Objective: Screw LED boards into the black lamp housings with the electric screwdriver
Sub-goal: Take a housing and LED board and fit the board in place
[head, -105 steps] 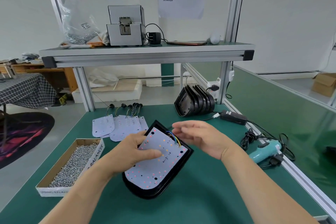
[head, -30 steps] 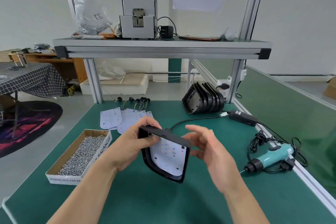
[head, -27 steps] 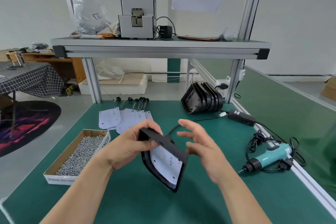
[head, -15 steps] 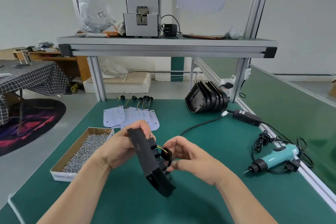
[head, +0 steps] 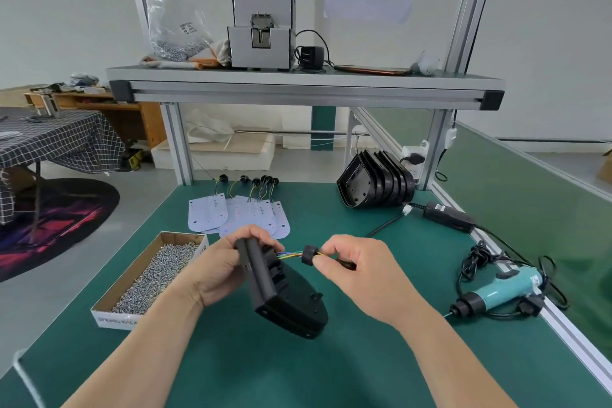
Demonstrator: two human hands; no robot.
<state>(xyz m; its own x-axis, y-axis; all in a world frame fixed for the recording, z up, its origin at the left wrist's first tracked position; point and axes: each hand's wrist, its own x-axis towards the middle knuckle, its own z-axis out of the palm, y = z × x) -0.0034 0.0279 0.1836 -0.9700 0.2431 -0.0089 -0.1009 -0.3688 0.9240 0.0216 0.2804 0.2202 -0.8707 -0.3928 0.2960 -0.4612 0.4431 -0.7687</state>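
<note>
My left hand [head: 218, 267] grips a black lamp housing [head: 284, 295], held above the green table with its back turned toward me. Its LED board is hidden on the far side. Coloured wires [head: 289, 255] come out of the housing's back and end in a black round grommet [head: 308, 254]. My right hand [head: 357, 272] pinches the wires just beyond the grommet, pulled to the right. The teal electric screwdriver [head: 496, 290] lies at the table's right edge, away from both hands.
A cardboard box of screws [head: 150, 275] sits to the left. Several white LED boards [head: 238, 214] with wired grommets lie behind the hands. A stack of black housings [head: 376, 184] stands at the back right, beside a power adapter [head: 447, 217] and cable. A shelf [head: 304, 89] spans overhead.
The housing was flipped from board-side up to back-side toward me. My right hand took the grommet and wires and drew them out to the right through the housing's back.
</note>
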